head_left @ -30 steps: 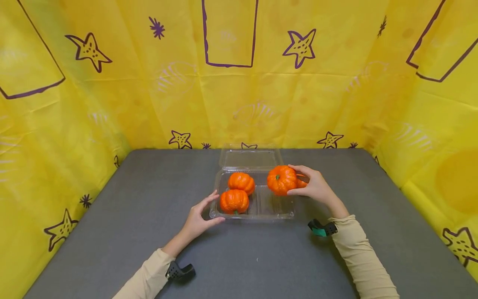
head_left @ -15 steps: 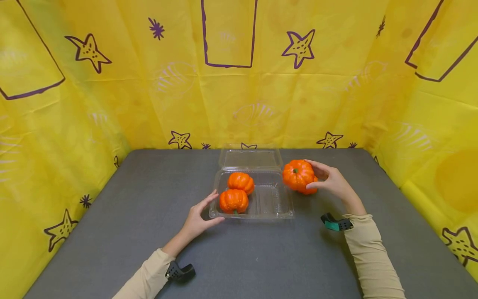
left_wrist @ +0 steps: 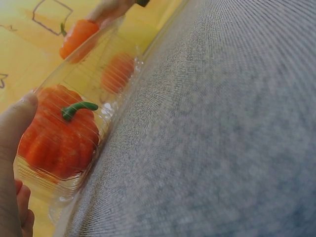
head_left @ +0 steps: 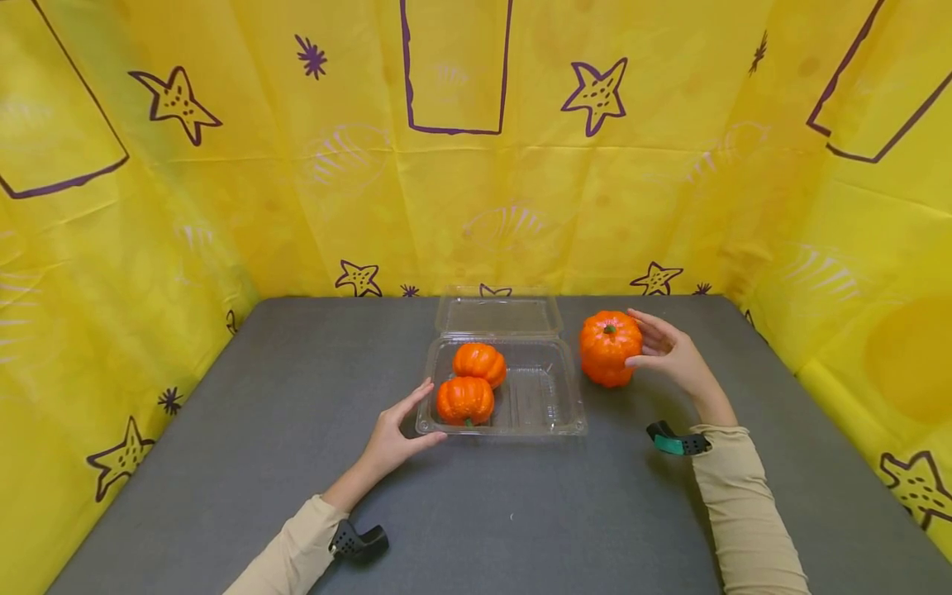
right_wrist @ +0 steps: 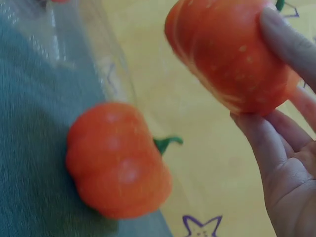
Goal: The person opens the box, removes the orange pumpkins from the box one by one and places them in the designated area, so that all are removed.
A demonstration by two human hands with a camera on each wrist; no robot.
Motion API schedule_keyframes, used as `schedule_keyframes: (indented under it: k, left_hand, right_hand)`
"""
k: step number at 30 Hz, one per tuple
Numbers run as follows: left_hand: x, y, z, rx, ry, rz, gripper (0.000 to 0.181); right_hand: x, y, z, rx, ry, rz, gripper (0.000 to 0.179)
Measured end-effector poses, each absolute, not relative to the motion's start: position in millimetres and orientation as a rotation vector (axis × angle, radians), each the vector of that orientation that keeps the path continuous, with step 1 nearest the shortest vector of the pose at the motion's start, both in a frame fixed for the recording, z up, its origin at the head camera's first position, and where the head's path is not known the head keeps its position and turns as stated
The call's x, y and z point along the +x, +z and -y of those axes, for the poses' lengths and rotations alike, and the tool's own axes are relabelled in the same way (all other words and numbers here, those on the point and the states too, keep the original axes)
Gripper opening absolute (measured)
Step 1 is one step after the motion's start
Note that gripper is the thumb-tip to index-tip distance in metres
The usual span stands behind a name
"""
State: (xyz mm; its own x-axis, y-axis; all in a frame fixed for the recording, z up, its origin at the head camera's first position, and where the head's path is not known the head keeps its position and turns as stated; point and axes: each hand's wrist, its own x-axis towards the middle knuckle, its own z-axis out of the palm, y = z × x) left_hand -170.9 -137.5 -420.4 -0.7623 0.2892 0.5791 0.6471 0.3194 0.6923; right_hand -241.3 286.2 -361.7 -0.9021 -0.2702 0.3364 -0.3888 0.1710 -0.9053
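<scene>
My right hand grips an orange pumpkin by its side, fingers behind and thumb in front. The right wrist view has this held pumpkin raised above another pumpkin that lies on the table with its green stem sideways. From the head, the held one partly covers the lower pumpkin. My left hand holds the front left corner of an open clear plastic container, thumb at the front, fingers at the left side. Two pumpkins, a rear one and a front one, sit in its left half.
The container's hinged lid lies back toward the far edge of the grey table. A yellow curtain with drawn starfish hangs behind and at both sides. Each forearm wears a black wrist mount, such as the right one.
My right hand has carried its pumpkin from above the container's right half to the right, over the pumpkin on the table. My left hand and the container have stayed put.
</scene>
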Motion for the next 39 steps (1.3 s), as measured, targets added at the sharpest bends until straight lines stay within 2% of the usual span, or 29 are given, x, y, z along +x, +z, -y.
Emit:
schedule_keyframes:
  k: [32, 39]
  left_hand:
    - [-171.7, -423.2, 138.7, -0.846, -1.412, 2.219, 0.064]
    - [-172.2, -423.1, 138.3, -0.841, -1.423, 2.219, 0.064]
  right_hand:
    - [-237.3, -380.6, -345.4, 0.364, 1.963, 2.144, 0.042]
    - [-234.0, -385.4, -351.7, 0.291, 1.873, 2.282, 0.045]
